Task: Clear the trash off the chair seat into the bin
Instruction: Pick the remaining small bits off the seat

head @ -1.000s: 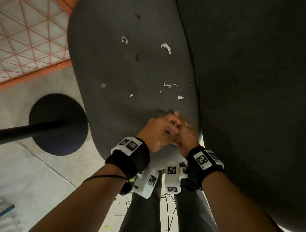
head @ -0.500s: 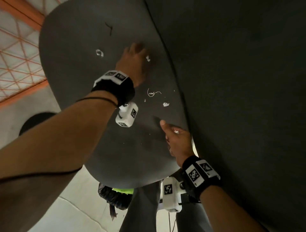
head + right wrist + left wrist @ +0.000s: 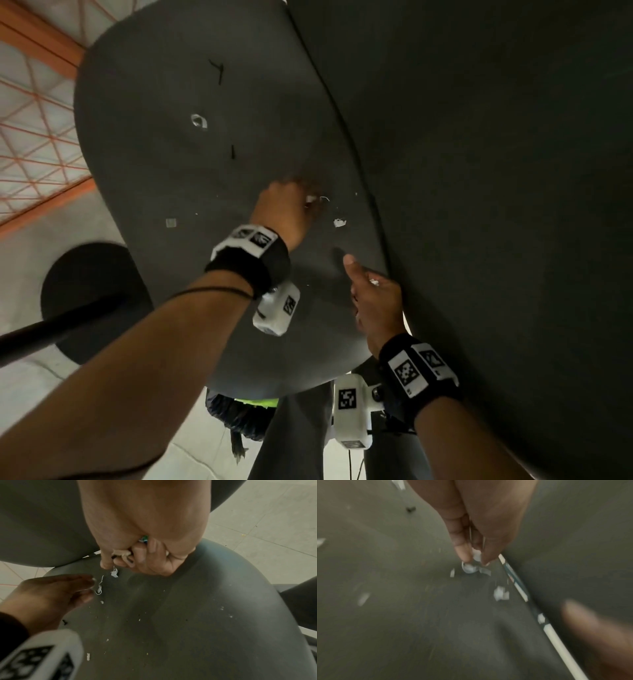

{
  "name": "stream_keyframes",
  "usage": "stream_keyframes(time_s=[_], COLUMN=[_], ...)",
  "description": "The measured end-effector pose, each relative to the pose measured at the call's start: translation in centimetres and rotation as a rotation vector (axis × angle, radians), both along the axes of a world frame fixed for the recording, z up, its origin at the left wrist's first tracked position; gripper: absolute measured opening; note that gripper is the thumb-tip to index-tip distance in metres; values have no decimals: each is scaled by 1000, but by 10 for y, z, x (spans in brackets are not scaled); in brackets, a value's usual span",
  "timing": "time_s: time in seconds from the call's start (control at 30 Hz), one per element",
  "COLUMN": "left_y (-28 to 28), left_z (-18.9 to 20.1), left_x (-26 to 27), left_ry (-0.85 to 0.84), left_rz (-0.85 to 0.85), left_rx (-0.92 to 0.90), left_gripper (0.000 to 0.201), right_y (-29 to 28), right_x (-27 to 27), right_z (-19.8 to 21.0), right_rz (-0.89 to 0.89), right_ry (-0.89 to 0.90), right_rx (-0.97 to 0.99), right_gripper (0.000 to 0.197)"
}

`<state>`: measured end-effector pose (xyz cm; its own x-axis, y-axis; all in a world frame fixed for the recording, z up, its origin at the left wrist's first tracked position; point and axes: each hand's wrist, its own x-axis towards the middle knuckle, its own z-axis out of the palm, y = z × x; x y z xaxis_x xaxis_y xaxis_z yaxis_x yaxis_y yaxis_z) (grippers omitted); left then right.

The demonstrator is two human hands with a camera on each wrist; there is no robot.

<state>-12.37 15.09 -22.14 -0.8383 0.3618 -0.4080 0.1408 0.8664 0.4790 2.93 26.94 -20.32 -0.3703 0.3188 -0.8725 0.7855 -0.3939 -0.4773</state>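
Observation:
Small paper scraps lie scattered on the dark grey chair seat [image 3: 164, 144]. My left hand [image 3: 308, 202] reaches over the seat's middle and pinches a white paper scrap [image 3: 476, 556] between thumb and fingertips, right beside a thin curled strip [image 3: 99, 588]. Another white scrap [image 3: 339, 222] lies just to its right. My right hand [image 3: 371, 287] hovers at the seat's near right edge, fingers curled round a small bundle of collected scraps [image 3: 121, 553]. A clear ring-shaped piece [image 3: 198, 121] and black bits [image 3: 233, 151] lie farther away. The bin [image 3: 246, 411], a black bag with a green rim, peeks out under the seat's near edge.
The chair's dark backrest [image 3: 479, 171] fills the right side, close to my right hand. To the left a black pole [image 3: 34, 339] and a round black base [image 3: 85, 298] stand on the pale tiled floor, with an orange grid pattern [image 3: 34, 137] beyond.
My left hand left the right hand, reached to the far scrap, and has drawn back with it to the curled strip. My right hand has stayed near the seat's edge.

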Motion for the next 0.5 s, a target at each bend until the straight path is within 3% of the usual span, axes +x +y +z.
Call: stream_keyframes(time_s=[0.1, 0.3, 0.4, 0.5], left_y=[2, 17, 32, 39], left_z=[-14, -3, 4, 0], left_x=[18, 6, 24, 40], left_ry=[34, -107, -120, -147], left_rz=[-37, 133, 74, -40], left_rx=[-75, -45, 18, -47], left_gripper=[28, 23, 24, 29], right_y=[2, 2, 0, 1], right_x=[-2, -1, 2, 6], right_z=[4, 9, 13, 16], right_rz=[15, -12, -50, -68], right_ry=[9, -16, -20, -20], right_rx=[-14, -18, -23, -36], right_gripper=[50, 53, 52, 50])
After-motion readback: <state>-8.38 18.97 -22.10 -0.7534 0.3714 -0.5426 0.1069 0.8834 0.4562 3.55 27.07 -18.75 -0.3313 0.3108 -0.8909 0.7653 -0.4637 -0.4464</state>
